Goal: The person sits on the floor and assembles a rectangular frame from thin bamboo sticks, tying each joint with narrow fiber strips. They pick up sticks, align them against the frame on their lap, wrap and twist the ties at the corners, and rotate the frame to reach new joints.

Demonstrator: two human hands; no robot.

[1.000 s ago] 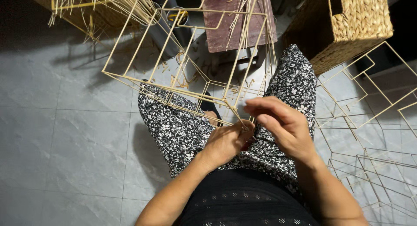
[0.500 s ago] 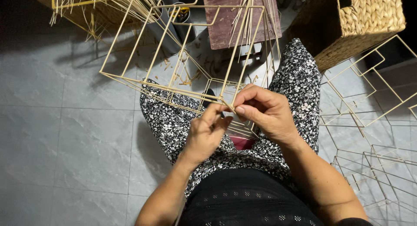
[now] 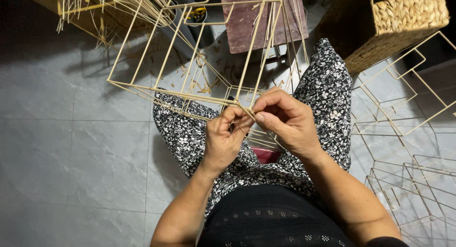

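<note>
Bamboo-stick frame (image 3: 190, 61), a box-shaped skeleton of thin pale sticks, rests across the seated person's lap and reaches away from the hands over the grey floor tiles (image 3: 71, 147). Both hands meet at its near corner: the left hand (image 3: 223, 140) has its fingers curled and pinching the joint from below, and the right hand (image 3: 287, 121) closes thumb and forefinger on the same joint from above, just touching the left. Most of the frame's edges look already joined, so the work seems well along, with this corner not yet finished. To the right of the right hand lie finished wire-like frames (image 3: 408, 133); beyond it stands a woven basket (image 3: 403, 23), and beyond the left hand a bundle of loose sticks (image 3: 109, 9).
</note>
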